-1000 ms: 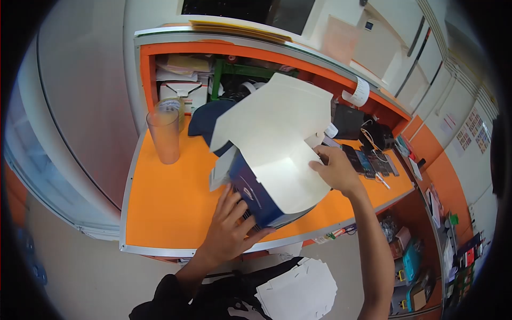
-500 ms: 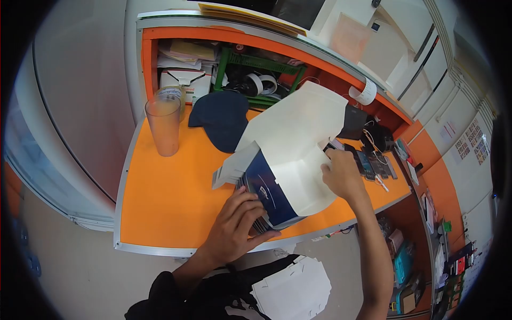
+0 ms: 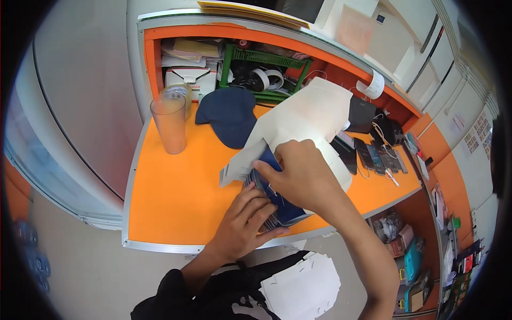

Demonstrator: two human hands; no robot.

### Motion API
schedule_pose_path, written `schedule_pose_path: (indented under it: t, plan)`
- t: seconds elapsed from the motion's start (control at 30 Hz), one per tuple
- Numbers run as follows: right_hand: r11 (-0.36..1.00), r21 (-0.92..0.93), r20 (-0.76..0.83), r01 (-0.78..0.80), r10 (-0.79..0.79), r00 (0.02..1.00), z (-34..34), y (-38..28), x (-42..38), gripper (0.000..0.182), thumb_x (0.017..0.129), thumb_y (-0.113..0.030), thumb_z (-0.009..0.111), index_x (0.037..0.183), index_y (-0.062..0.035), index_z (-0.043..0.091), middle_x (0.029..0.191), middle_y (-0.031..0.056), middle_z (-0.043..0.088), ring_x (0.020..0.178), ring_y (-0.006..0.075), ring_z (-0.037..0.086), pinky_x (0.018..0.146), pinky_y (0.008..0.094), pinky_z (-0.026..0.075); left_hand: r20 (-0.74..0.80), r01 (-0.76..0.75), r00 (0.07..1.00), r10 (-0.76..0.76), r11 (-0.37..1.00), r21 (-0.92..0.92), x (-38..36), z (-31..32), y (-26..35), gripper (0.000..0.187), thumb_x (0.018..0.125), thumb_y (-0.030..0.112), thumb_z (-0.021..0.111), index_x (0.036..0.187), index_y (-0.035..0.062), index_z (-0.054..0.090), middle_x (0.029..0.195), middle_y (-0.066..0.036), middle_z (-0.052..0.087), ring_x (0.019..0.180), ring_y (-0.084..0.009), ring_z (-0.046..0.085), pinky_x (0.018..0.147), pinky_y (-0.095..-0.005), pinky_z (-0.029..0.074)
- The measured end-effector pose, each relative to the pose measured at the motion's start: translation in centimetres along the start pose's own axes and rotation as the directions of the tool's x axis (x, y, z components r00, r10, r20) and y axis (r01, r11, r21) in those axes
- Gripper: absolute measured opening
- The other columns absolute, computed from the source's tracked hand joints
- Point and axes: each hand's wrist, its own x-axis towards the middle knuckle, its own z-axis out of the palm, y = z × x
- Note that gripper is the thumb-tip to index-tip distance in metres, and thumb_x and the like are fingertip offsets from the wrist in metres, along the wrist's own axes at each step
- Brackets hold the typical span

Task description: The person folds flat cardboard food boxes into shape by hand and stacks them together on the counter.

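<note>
A stack of flat carton blanks lies on the orange desk, with a dark blue printed panel [image 3: 288, 210], a large white panel [image 3: 312, 114] reaching back and white flaps [image 3: 234, 168] fanned out at the left. My left hand [image 3: 242, 224] is closed around the stack's near left edge, fingers on the side and thumb toward the front. My right hand [image 3: 304, 176] reaches over the blue panel, its thumb and bent fingers closed at the top sheet's far left corner near the white flaps. The right hand hides much of the blue panel. More white cardboard pieces [image 3: 304, 285] lie on my lap.
A tall translucent cup [image 3: 169, 128] stands at the back left beside a jar [image 3: 178, 93]. A dark blue cap [image 3: 229, 117] lies behind the stack. Several phones [image 3: 376, 157] with cables lie at the right. A green crate [image 3: 266, 58] fills part of the shelf.
My right hand has moved left from the white panel's right side to the blue panel's far left corner. My left hand stays on the stack. The view has shifted slightly.
</note>
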Motion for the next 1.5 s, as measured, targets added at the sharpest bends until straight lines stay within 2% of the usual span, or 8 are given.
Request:
schedule_pose_path:
  t: [0.1, 0.4, 0.93, 1.13, 1.23, 1.3, 1.4, 1.5]
  plan:
    - [0.993, 0.000, -0.033, 0.116, -0.116, 0.993, 0.6, -0.4, 0.2, 0.030, 0.082, -0.018, 0.073, 0.075, 0.0109, 0.067, 0.070, 0.0313, 0.063, 0.070, 0.0483, 0.064, 0.068, 0.0498, 0.054, -0.010, -0.023, 1.000, 0.023, 1.000, 0.021, 0.0, 0.1, -0.2, 0.052, 0.075, 0.035, 0.087, 0.107, 0.0022, 0.062, 0.104, -0.012, 0.064, 0.112, -0.0309, 0.058, 0.106, -0.0506, 0.045]
    - [0.996, -0.072, 0.080, 0.051, -0.045, 0.996, 0.0, -1.8, -0.1, 0.030, 0.081, -0.015, 0.071, 0.077, 0.0143, 0.065, 0.072, 0.0336, 0.063, 0.071, 0.0474, 0.067, 0.068, 0.0480, 0.055, -0.017, -0.004, 1.000, 0.006, 0.994, 0.105, 0.1, 0.6, 0.4, 0.046, 0.074, 0.041, 0.085, 0.093, 0.0038, 0.065, 0.100, -0.008, 0.065, 0.106, -0.0264, 0.058, 0.090, -0.0403, 0.046]
    - [0.993, -0.104, 0.097, 0.048, -0.038, 0.995, 0.4, -1.0, -0.3, 0.030, 0.079, -0.013, 0.070, 0.073, 0.0147, 0.064, 0.070, 0.0350, 0.061, 0.071, 0.0480, 0.066, 0.067, 0.0487, 0.054, 0.027, -0.047, 0.999, 0.044, 0.996, 0.081, 0.4, 1.4, 0.7, 0.047, 0.070, 0.037, 0.091, 0.091, 0.0013, 0.069, 0.107, -0.012, 0.065, 0.103, -0.0281, 0.058, 0.085, -0.0372, 0.047]
    - [0.991, -0.099, 0.065, 0.086, -0.080, 0.995, 0.6, 0.1, -1.1, 0.030, 0.084, -0.015, 0.072, 0.079, 0.0139, 0.066, 0.075, 0.0308, 0.066, 0.077, 0.0450, 0.069, 0.067, 0.0470, 0.056, 0.018, -0.057, 0.998, 0.057, 0.998, 0.014, 0.5, 1.3, 0.8, 0.041, 0.075, 0.034, 0.087, 0.094, 0.0022, 0.068, 0.103, -0.012, 0.063, 0.103, -0.0290, 0.057, 0.091, -0.0409, 0.050]
    - [0.985, 0.159, 0.176, 0.067, -0.095, 0.980, -2.2, 1.5, -3.3, 0.027, 0.088, -0.015, 0.071, 0.084, 0.0109, 0.067, 0.078, 0.0271, 0.068, 0.078, 0.0425, 0.069, 0.069, 0.0444, 0.056, 0.020, 0.009, 1.000, -0.009, 1.000, -0.005, 0.3, 1.3, 0.7, 0.040, 0.073, 0.031, 0.089, 0.093, 0.0023, 0.068, 0.100, -0.012, 0.062, 0.103, -0.0296, 0.057, 0.090, -0.0414, 0.050]
    - [0.922, 0.203, 0.059, 0.331, -0.348, 0.935, -2.2, 3.0, -5.6, 0.033, 0.094, -0.022, 0.065, 0.079, 0.0074, 0.063, 0.074, 0.0263, 0.065, 0.068, 0.0396, 0.066, 0.063, 0.0448, 0.051, 0.012, -0.013, 1.000, 0.013, 1.000, 0.023, 0.5, 1.2, 0.7, 0.039, 0.071, 0.028, 0.089, 0.092, 0.0027, 0.068, 0.098, -0.010, 0.061, 0.103, -0.0300, 0.056, 0.089, -0.0412, 0.051]
    - [0.981, 0.048, 0.182, 0.188, -0.193, 0.964, -1.9, 3.0, -7.6, 0.029, 0.095, -0.020, 0.063, 0.083, 0.0062, 0.061, 0.071, 0.0224, 0.063, 0.067, 0.0389, 0.063, 0.064, 0.0451, 0.050, -0.003, -0.054, 0.999, 0.054, 0.998, 0.028, 0.4, 1.5, 0.8, 0.038, 0.070, 0.027, 0.090, 0.091, 0.0030, 0.068, 0.099, -0.010, 0.061, 0.105, -0.0299, 0.055, 0.088, -0.0410, 0.051]
    - [0.979, -0.030, 0.110, 0.202, -0.197, 0.974, -1.1, 3.1, -8.2, 0.025, 0.095, -0.017, 0.062, 0.083, 0.0047, 0.060, 0.067, 0.0171, 0.061, 0.063, 0.0343, 0.063, 0.059, 0.0435, 0.049, 0.003, -0.048, 0.999, 0.048, 0.999, 0.013, 0.0, 1.9, 0.7, 0.036, 0.068, 0.025, 0.090, 0.091, 0.0058, 0.069, 0.102, -0.008, 0.060, 0.109, -0.0291, 0.054, 0.088, -0.0406, 0.048]
